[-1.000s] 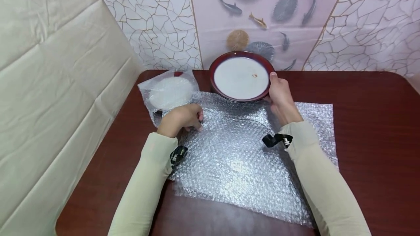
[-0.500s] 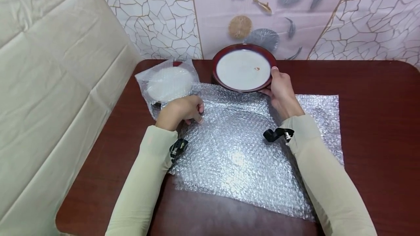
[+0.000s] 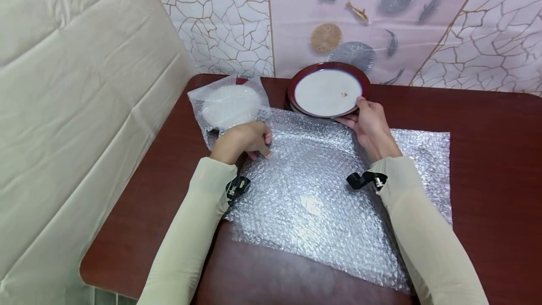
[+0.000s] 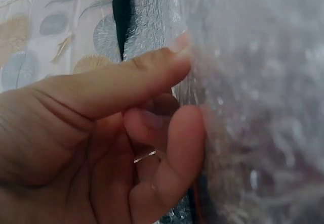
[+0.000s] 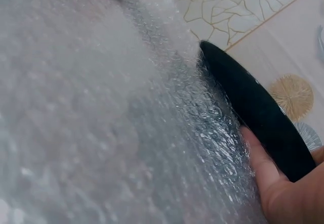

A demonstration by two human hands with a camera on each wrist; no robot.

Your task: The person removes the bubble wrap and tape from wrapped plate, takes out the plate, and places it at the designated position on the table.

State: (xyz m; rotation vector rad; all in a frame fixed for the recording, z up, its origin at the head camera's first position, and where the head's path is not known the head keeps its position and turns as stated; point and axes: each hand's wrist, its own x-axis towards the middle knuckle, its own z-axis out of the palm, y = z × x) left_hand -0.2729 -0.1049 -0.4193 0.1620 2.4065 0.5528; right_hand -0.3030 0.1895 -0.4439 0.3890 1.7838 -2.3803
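Observation:
A plate (image 3: 328, 93) with a dark red rim and white middle is tilted at the far side of the bubble wrap. My right hand (image 3: 372, 124) grips its right edge, thumb on the rim and fingers underneath. The right wrist view shows the plate's dark underside (image 5: 253, 110) beside the wrap. Bubble wrap (image 3: 313, 192) spreads below both hands, with a curved ridge across its far part. My left hand (image 3: 245, 140) pinches the wrap's left part, fingers curled; the left wrist view shows the thumb against the wrap (image 4: 263, 107). A dark edge shows beneath the plate's left side.
A round white item in clear wrapping (image 3: 233, 105) lies at the far left of the dark red table (image 3: 491, 168). A patterned backdrop (image 3: 224, 27) stands behind the table, and a cream quilted sheet (image 3: 84, 121) hangs at the left.
The head view has shifted. The plate has moved slightly right relative to my left hand, and a dark edge beneath its left side shows more. Both hands keep their holds.

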